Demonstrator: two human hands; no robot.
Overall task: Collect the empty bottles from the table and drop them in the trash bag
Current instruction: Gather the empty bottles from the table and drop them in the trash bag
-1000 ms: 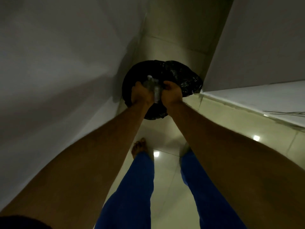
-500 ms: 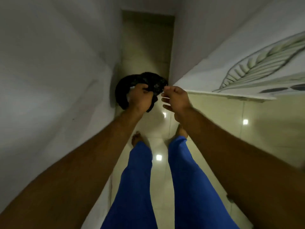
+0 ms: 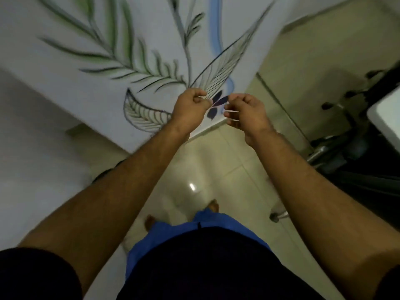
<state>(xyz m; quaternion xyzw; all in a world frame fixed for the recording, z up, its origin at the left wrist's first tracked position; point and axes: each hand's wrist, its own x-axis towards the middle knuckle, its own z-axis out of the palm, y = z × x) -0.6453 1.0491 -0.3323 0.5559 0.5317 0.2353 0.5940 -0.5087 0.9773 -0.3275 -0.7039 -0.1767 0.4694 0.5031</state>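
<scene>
Hovering Empty-Handed Over the Leaf-Patterned Counter

Hanging over the near corner of the counter (image 3: 91, 68), both hands were raised side by side, close together but not touching. The left hand (image 3: 190, 109) was curled into a loose fist, thumb against the bent fingers, holding nothing that could be seen. The right hand (image 3: 244, 114) was half curled, its fingers bent inward and slightly apart, also with nothing in it.

The counter was white with a pattern of green fern fronds, outlined leaves and a blue streak, and no bottle showed on the part of it in view. No trash bag could be made out with certainty either; only a dark sliver showed below the counter's edge beside the left forearm, too hidden to identify.

Below the counter's corner lay the pale tiled floor (image 3: 216, 165), where the person stood barefoot in blue trousers. Right of the counter stood dark metal-framed furniture (image 3: 350, 135), blurred.
</scene>
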